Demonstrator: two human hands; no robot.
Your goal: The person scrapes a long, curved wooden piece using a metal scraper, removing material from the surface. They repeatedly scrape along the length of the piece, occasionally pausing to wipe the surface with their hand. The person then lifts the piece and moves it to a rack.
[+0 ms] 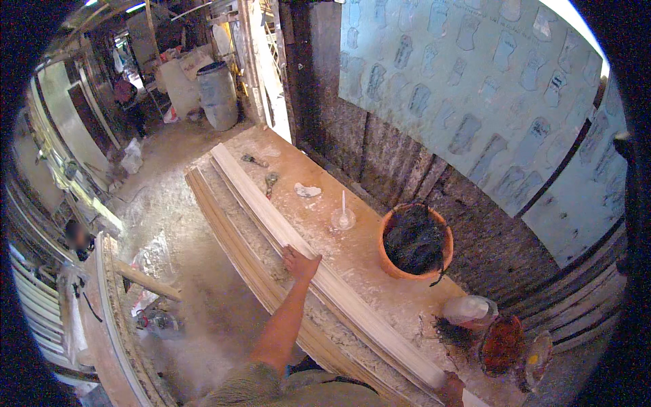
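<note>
A long pale wooden moulding strip (258,200) with lengthwise grooves runs from the far left of the workbench to its near right. My left hand (302,263) grips it about midway, fingers at its left edge and thumb stretched across the top. Near the lower right edge of the picture, my right hand (451,389) is around the strip's near end; its fingers show only in part. Alongside on the left lies a second, browner wooden strip (244,261), parallel along the bench edge, with dusty bench surface between the two.
On the bench (366,254) stand an orange bucket (384,254) holding dark material, a clear plastic bag (468,311), a container of reddish-brown stuff (502,344), a small dish with a stick (343,218) and two brushes. A corrugated wall borders the right. Another long board (112,319) stands at left.
</note>
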